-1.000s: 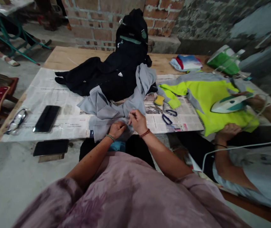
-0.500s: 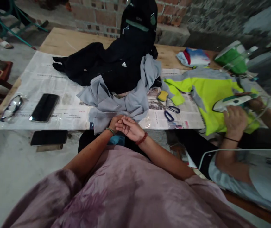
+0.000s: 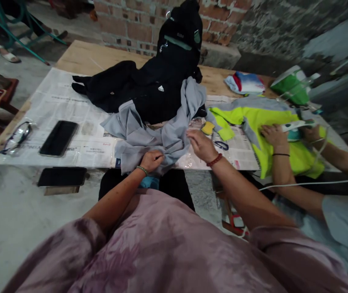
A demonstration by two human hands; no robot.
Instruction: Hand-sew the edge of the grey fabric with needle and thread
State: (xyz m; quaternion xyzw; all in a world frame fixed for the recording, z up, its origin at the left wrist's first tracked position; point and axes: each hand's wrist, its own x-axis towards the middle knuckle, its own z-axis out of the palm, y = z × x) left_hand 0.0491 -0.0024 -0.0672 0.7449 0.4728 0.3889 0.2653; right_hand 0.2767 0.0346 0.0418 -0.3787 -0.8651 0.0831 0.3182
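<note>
A crumpled grey garment (image 3: 169,140) lies along the table's front edge, spread over part of a black jacket (image 3: 143,91). My left hand (image 3: 152,161) is closed on the garment's near edge, fingers curled in. To its right, my right hand (image 3: 203,146) hangs over the garment's right side, with fingers bent and tips close together. Anything thin between those fingertips is too small to make out. Just beyond the right hand lie scissors (image 3: 222,145) with dark blue handles, partly hidden by it, and a yellow sponge-like piece (image 3: 207,128).
On the right, a co-worker's hands (image 3: 276,136) work with an iron (image 3: 296,127) on a neon yellow and grey garment (image 3: 262,116); its white cord runs nearby. Phone (image 3: 58,138) and glasses (image 3: 18,136) lie left on newspaper. A black backpack (image 3: 178,44) stands behind.
My hands were together at the table edge; the right has moved away to the right and up, while the left stays on the grey garment. The co-worker's iron and hand shifted left.
</note>
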